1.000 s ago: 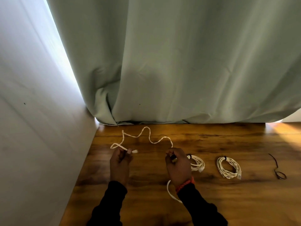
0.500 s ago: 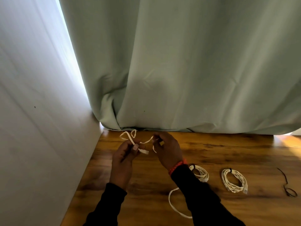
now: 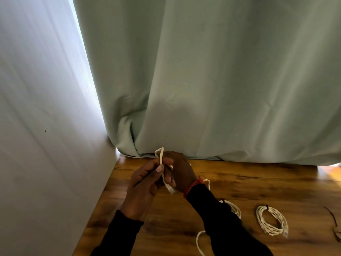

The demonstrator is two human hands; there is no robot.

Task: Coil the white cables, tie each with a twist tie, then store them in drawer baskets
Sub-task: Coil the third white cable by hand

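At frame centre, my left hand (image 3: 142, 189) and right hand (image 3: 180, 169) fingers pinch a white cable (image 3: 162, 159) above the wooden worktop (image 3: 258, 183).

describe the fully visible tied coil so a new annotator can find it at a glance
On the wooden table below the green curtain, look to the right of the person's right hand and sleeve. The tied coil lies flat there in full view, bound at the top by a dark twist tie. Its neighbour, the second coil, is half hidden by the sleeve, and the loose cable is in both hands.
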